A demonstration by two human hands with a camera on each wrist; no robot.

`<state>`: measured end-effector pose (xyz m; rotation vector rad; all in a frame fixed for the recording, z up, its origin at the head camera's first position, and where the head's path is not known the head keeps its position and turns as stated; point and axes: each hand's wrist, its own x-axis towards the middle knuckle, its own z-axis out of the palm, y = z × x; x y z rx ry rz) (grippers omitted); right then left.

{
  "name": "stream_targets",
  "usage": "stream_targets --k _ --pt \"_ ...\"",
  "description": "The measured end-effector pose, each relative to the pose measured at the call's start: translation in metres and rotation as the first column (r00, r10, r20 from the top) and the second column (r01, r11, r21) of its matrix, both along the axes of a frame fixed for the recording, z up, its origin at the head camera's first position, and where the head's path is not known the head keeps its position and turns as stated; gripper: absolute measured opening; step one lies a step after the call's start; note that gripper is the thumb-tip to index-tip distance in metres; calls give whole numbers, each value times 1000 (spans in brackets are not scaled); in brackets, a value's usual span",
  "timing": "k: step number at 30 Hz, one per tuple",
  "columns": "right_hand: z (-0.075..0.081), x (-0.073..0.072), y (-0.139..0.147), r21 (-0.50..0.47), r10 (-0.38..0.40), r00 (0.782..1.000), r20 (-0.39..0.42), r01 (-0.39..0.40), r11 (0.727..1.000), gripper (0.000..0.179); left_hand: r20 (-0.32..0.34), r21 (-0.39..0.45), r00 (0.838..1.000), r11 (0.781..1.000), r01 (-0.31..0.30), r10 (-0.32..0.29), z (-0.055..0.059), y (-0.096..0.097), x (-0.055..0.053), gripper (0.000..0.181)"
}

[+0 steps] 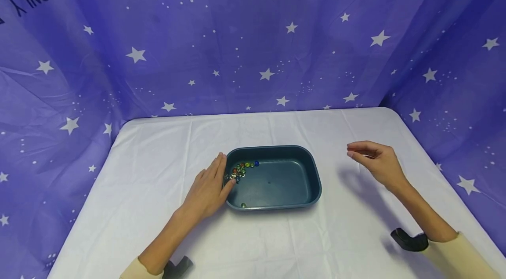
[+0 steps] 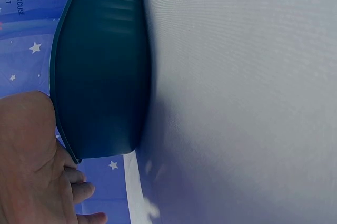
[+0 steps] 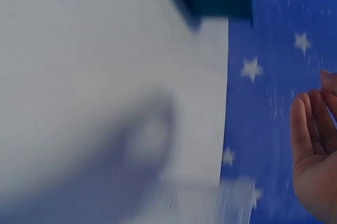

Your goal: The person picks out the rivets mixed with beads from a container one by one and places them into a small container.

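A dark teal plastic basin (image 1: 276, 186) sits mid-table. Several colourful glass marbles (image 1: 241, 169) are bunched inside at its left end, and a single marble (image 1: 243, 205) lies by the near wall. My left hand (image 1: 209, 186) rests on the left rim, fingers stretched along the outside and thumb reaching over to the inside. In the left wrist view its palm (image 2: 31, 155) shows against the rim. To the right of the basin, my right hand (image 1: 375, 162) is raised over the cloth. Its fingers bend loosely toward the thumb, and no object shows between them.
A white cloth (image 1: 158, 169) covers the table. Purple star-printed curtains (image 1: 237, 50) surround its back and sides. Dark curved pieces (image 1: 409, 240) stick out by both wrists.
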<state>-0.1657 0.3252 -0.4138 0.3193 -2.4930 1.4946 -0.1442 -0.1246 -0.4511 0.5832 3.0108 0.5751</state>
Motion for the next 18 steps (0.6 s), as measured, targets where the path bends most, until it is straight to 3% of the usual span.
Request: stream_targets --k 4,9,14,18 --pt "2 -7 -30 -180 144 988 63 -131 975 23 -1 1 1000 1000 -1 1 0 -1 0 76" --pt "1 -13 -67 -385 309 945 102 -249 889 20 -4 7 1000 1000 -1 1 0 -1 -1 75" --pt "0 -13 -106 -547 403 893 202 -239 803 19 0 9 1000 1000 1 -1 0 -1 0 75" --pt "-5 -10 -134 -605 443 855 269 -208 768 18 5 4 1000 1000 4 -4 -1 -2 0 76"
